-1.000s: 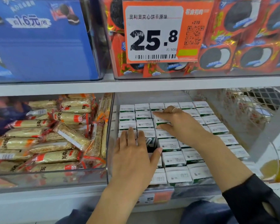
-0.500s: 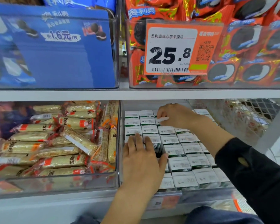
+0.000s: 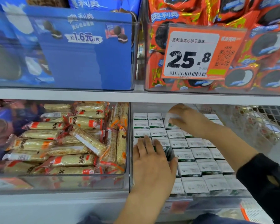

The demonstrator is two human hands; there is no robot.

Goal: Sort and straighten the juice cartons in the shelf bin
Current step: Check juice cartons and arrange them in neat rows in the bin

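Carton (image 3: 171, 121) now lifted in right grip (image 3: 187, 119)

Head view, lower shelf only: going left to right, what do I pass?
Bin of orange-and-tan snack bars → clear divider wall → left hand flat on the juice cartons → right hand, its grip on a raised carton near the back → wire mesh.
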